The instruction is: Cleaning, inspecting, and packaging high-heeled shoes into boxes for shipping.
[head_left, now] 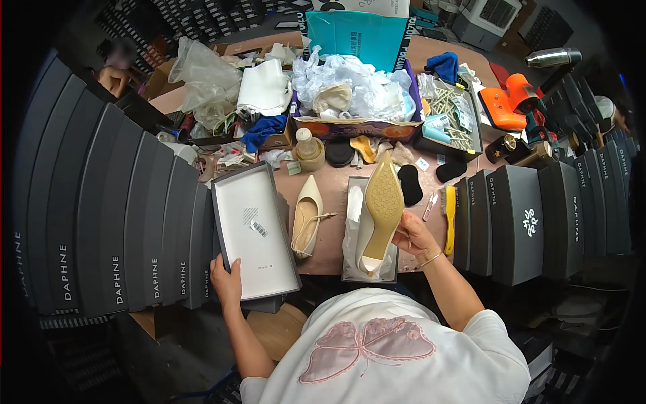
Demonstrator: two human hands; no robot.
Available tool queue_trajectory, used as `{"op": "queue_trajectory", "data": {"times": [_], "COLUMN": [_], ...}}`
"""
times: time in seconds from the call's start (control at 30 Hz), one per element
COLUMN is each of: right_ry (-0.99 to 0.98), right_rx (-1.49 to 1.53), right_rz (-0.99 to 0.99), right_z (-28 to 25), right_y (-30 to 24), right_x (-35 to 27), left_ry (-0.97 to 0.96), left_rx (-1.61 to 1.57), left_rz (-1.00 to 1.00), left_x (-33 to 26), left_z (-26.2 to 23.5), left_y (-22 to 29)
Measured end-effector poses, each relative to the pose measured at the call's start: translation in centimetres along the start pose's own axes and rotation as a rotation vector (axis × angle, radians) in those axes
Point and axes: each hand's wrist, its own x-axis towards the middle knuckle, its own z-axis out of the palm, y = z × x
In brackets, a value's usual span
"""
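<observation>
My right hand (416, 237) is closed on a cream pointed-toe shoe (381, 209), its tan patterned sole turned up and its toe pointing away from me. The shoe is over an open grey shoebox (345, 259) lined with white tissue paper. Its matching shoe (308, 219), with a thin strap, stands upright on the pink tabletop to the left. Farther left, my left hand (227, 279) grips the near left edge of a grey shoebox lid (252, 232), its white inside facing up with a small barcode label.
Grey shoeboxes (94, 202) are stacked at the left, with more (515, 222) at the right. A yellow-handled brush (449, 219), small snips (431, 205) and black pads (409, 185) lie right of the open box. Behind are a bottle (309, 151) and a carton of crumpled tissue (356, 128).
</observation>
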Motion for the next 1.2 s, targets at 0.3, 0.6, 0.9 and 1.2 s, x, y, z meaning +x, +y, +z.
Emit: {"op": "queue_trajectory", "data": {"times": [0.3, 0.6, 0.9, 1.2], "right_ry": [0.368, -0.165, -0.159, -0.163], "right_rx": [-1.745, -1.505, -1.474, -1.519], "right_rz": [-0.484, -0.406, -0.289, -0.274], "right_z": [-1.9, 15.7, 14.9, 15.3], "right_y": [4.3, 8.2, 11.2, 11.0], "right_x": [2.5, 9.9, 11.7, 11.9], "left_ry": [0.172, -0.048, 0.035, 0.021], "left_rx": [-0.114, -0.037, -0.098, -0.247], "left_rz": [0.258, 0.199, 0.202, 0.118], "left_x": [0.2, 5.6, 5.8, 5.5], "left_z": [-1.7, 4.6, 6.2, 6.2], "left_y": [4.3, 4.8, 4.4, 4.5]}}
